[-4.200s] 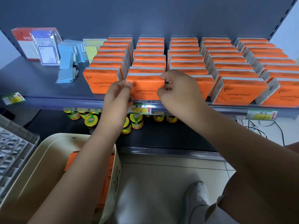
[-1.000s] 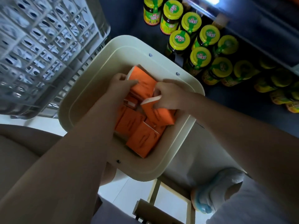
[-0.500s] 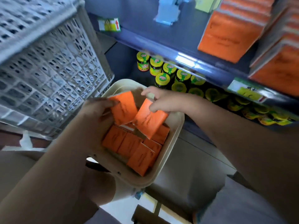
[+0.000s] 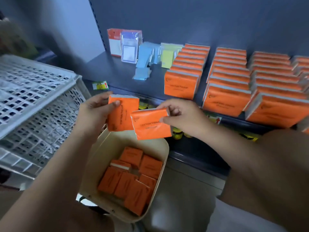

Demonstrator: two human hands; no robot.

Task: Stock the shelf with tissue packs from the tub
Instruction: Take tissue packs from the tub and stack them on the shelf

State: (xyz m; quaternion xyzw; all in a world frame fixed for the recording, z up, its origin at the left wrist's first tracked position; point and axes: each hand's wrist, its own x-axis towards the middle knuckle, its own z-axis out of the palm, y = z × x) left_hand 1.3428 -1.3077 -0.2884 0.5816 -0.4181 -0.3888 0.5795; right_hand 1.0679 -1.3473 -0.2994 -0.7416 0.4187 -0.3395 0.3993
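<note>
Orange tissue packs, one in each hand, raised between tub and shelf.

The left hand (image 4: pixel 95 109) grips one pack (image 4: pixel 127 108) upright by its side edge, thumb lying across the printed face. The right hand (image 4: pixel 182 118) pinches a second pack (image 4: pixel 150 128) by its end, and that pack's corner overlaps the first. Both hang above the cream tub (image 4: pixel 107 151), where more packs (image 4: pixel 132 178) lie loose on the bottom. Holding them by the edges probably leaves the broad faces free, so each can slide in upright at the front of the rows (image 4: pixel 182 84) on the dark shelf (image 4: pixel 117 71), label outward like the rest. The leftmost row, set back from the shelf lip, looks like the likeliest spot.
</note>
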